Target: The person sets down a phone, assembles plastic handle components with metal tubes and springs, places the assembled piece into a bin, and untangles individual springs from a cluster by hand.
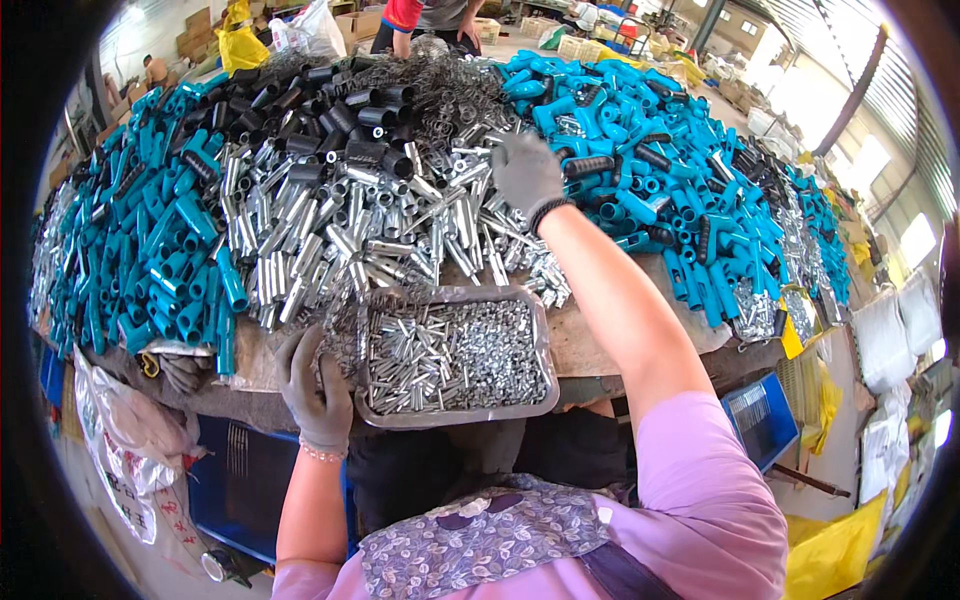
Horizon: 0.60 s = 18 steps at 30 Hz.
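My right hand [527,175], in a grey glove, reaches over the heap where silver metal tubes [340,235] meet teal plastic handles [620,130]. Its fingertips point down and away, hidden behind the back of the hand. My left hand [315,385], also gloved in grey, is at the table's near edge, left of a grey tray [545,385]. Its fingers are loosely bent, the thumb apart, and no part shows between them. Small metal pins [415,355] fill the tray's left side, and shorter bright metal pieces [500,350] its right. Thin dark springs [345,340] lie between my left hand and the tray.
Black sleeves [375,115] and a tangle of wire springs [455,85] top the heap. More teal handles [165,250] lie left. Blue crates [755,420] stand below the table edge. A person in a red sleeve [403,15] is across the table.
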### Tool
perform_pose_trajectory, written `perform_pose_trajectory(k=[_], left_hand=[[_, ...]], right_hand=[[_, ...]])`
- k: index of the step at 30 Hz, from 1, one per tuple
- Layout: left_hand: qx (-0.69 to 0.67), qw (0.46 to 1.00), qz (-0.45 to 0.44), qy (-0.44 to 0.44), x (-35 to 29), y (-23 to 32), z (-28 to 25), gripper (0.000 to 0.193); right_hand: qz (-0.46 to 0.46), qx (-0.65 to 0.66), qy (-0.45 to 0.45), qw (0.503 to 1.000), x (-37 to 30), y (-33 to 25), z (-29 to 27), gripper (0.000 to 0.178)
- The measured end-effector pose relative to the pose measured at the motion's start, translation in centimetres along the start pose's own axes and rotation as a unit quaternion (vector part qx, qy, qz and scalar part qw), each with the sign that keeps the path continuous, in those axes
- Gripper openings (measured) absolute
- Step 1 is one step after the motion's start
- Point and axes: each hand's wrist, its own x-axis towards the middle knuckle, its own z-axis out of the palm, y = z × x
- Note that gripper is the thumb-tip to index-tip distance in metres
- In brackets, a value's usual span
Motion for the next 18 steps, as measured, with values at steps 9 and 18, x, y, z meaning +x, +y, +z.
perform_pose_trajectory(k=[9,18], left_hand=[[-0.03,0.998,-0.05,-0.027,-0.3,0.1,0.5,0.032],[0.032,0.997,-0.05,-0.045,-2.6,-1.1,-0.1,0.034]], right_hand=[[0.136,-0.137,-0.362,0.912,9.6,12.4,0.7,0.076],[0.002,-0.05,-0.289,0.956,0.1,17.1,-1.0,0.072]])
